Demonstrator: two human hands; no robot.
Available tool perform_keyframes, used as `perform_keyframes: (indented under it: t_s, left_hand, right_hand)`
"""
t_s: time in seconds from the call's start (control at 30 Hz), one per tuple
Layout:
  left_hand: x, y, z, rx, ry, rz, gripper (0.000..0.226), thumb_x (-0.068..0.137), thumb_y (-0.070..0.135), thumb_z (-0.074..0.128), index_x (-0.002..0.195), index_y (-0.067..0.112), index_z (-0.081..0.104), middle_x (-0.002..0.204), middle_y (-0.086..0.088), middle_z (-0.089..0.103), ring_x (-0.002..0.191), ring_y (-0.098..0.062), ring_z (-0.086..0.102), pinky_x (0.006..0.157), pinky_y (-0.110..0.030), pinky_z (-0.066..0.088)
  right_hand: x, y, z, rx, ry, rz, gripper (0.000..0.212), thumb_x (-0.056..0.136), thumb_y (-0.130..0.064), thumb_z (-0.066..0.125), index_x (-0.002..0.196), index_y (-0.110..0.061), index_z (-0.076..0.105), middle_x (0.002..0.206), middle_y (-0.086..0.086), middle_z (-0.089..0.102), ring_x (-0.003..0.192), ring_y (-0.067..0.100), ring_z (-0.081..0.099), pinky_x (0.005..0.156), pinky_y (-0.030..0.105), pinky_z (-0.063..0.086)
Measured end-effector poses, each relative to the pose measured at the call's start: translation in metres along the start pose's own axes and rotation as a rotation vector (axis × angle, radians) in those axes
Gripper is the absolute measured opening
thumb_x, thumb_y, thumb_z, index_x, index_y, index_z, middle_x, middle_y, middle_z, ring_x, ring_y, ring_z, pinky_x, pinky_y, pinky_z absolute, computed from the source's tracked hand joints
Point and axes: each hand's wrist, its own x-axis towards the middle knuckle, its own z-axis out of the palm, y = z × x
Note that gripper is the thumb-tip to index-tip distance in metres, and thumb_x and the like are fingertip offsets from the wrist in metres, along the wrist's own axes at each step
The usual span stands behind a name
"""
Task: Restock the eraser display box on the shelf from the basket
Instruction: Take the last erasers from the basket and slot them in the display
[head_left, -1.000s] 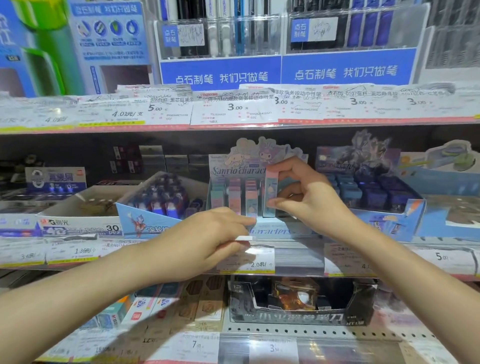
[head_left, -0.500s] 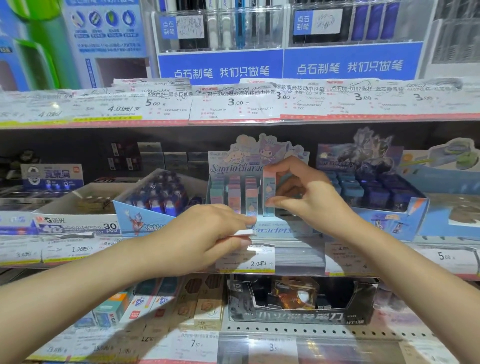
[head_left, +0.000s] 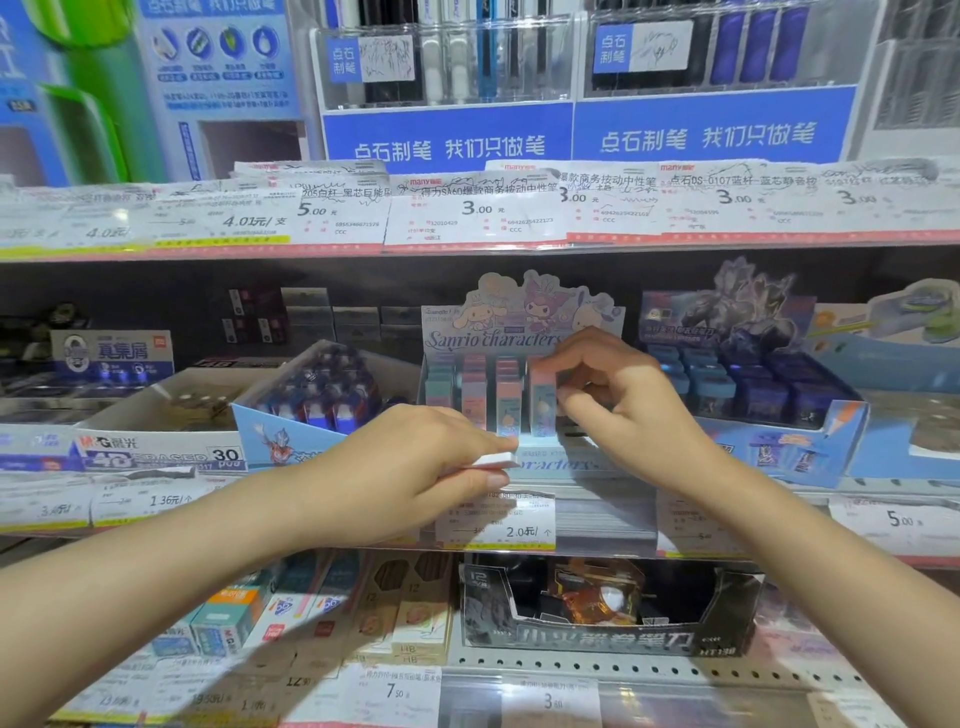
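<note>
On the middle shelf (head_left: 602, 530), the right hand (head_left: 618, 410) pinches an upright pink-and-blue eraser (head_left: 543, 400) at the right end of the Sanrio display box (head_left: 519, 322). The left hand (head_left: 410, 467) is closed around a white eraser (head_left: 496, 460) just in front of the box.

Two bare forearms enter from the lower corners of the view, each ending in a bare hand. The left hand (head_left: 410, 467) and the right hand (head_left: 623, 410) carry no glove, ring, watch or bracelet that shows. Behind the fingers (head_left: 576, 358), both wrists and forearms are uncovered as far as the frame's edge; no sleeve or cuff appears. The nails that show are short and unpainted.
</note>
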Motion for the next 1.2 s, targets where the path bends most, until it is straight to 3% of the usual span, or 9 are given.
perform_keyframes:
  t_s: [0.17, 0.3, 0.43, 0.6, 0.77, 0.83, 0.9, 1.03, 1.2]
  left_hand:
    - [-0.002, 0.002, -0.002, -0.013, 0.028, 0.011, 0.063, 0.089, 0.061, 0.025, 0.110, 0.019, 0.067, 0.109, 0.001, 0.071, 0.104, -0.015, 0.061, 0.088, -0.034, 0.048]
    - [0.000, 0.000, -0.001, 0.018, 0.004, -0.008, 0.080, 0.087, 0.067, 0.010, 0.097, 0.010, 0.066, 0.099, -0.008, 0.070, 0.094, -0.021, 0.061, 0.081, -0.039, 0.047]
    - [0.003, 0.007, -0.003, -0.163, 0.121, -0.051, 0.070, 0.087, 0.060, 0.027, 0.086, 0.001, 0.065, 0.071, -0.009, 0.065, 0.066, -0.019, 0.059, 0.064, -0.033, 0.046]
    - [0.012, 0.026, -0.012, -0.713, 0.122, -0.200, 0.039, 0.093, 0.034, 0.051, 0.075, 0.003, 0.067, 0.056, -0.005, 0.061, 0.041, -0.009, 0.045, 0.044, -0.018, 0.036]
    - [0.013, 0.031, -0.015, -0.818, 0.057, -0.269, 0.021, 0.089, 0.016, 0.059, 0.071, 0.007, 0.063, 0.046, 0.010, 0.044, 0.040, -0.004, 0.032, 0.040, -0.014, 0.026]
    - [0.012, 0.031, -0.018, -0.861, 0.114, -0.294, 0.006, 0.082, 0.009, 0.068, 0.084, 0.006, 0.063, 0.054, 0.008, 0.052, 0.042, -0.003, 0.042, 0.042, -0.012, 0.033]
    - [0.011, 0.028, -0.018, -0.950, 0.251, -0.350, 0.020, 0.075, -0.001, 0.071, 0.092, 0.006, 0.063, 0.068, -0.005, 0.062, 0.047, -0.008, 0.055, 0.044, -0.016, 0.042]
    - [0.011, 0.026, -0.021, -1.125, 0.519, -0.377, 0.020, 0.073, -0.014, 0.065, 0.084, 0.000, 0.057, 0.067, -0.015, 0.061, 0.047, -0.015, 0.063, 0.047, -0.018, 0.050]
    - [0.013, 0.026, -0.026, -1.079, 0.524, -0.325, 0.022, 0.068, -0.012, 0.070, 0.076, 0.004, 0.058, 0.053, -0.003, 0.064, 0.045, -0.014, 0.060, 0.046, -0.018, 0.049]
  right_hand:
    - [-0.002, 0.001, 0.002, -0.025, 0.007, 0.016, 0.025, 0.074, -0.005, 0.046, 0.086, -0.009, 0.068, 0.082, 0.006, 0.060, 0.075, 0.023, 0.061, 0.069, 0.041, 0.051]
    - [-0.003, 0.001, -0.003, -0.083, -0.018, -0.016, 0.033, 0.075, -0.002, 0.045, 0.092, -0.013, 0.071, 0.087, 0.002, 0.061, 0.081, 0.010, 0.055, 0.072, 0.018, 0.045]
    - [-0.009, -0.014, -0.008, -0.084, 0.074, -0.004, 0.030, 0.081, -0.010, 0.048, 0.101, -0.020, 0.066, 0.099, -0.010, 0.058, 0.089, -0.001, 0.053, 0.078, 0.007, 0.038]
    - [-0.015, -0.053, -0.009, 0.293, -0.022, 0.063, 0.018, 0.080, -0.022, 0.060, 0.096, -0.025, 0.066, 0.088, -0.003, 0.068, 0.085, 0.017, 0.064, 0.078, 0.027, 0.051]
    - [-0.013, -0.058, -0.007, 0.334, -0.087, 0.079, 0.010, 0.078, -0.004, 0.069, 0.084, -0.011, 0.072, 0.080, 0.011, 0.073, 0.075, 0.024, 0.068, 0.074, 0.033, 0.055]
    - [-0.014, -0.055, -0.011, 0.353, -0.023, 0.099, 0.009, 0.075, -0.003, 0.071, 0.077, -0.012, 0.072, 0.075, 0.008, 0.073, 0.071, 0.020, 0.068, 0.071, 0.029, 0.055]
    - [-0.016, -0.049, -0.014, 0.372, 0.031, 0.143, 0.010, 0.074, -0.006, 0.072, 0.075, -0.015, 0.072, 0.069, 0.001, 0.071, 0.067, 0.012, 0.065, 0.067, 0.025, 0.052]
    - [-0.021, -0.044, -0.014, 0.400, 0.011, 0.204, 0.011, 0.072, -0.007, 0.073, 0.074, -0.017, 0.071, 0.070, 0.001, 0.068, 0.068, 0.014, 0.062, 0.072, 0.035, 0.052]
    - [-0.021, -0.052, -0.010, 0.366, -0.124, 0.188, 0.018, 0.077, -0.003, 0.070, 0.093, -0.011, 0.067, 0.077, 0.004, 0.063, 0.066, 0.013, 0.054, 0.071, 0.030, 0.049]
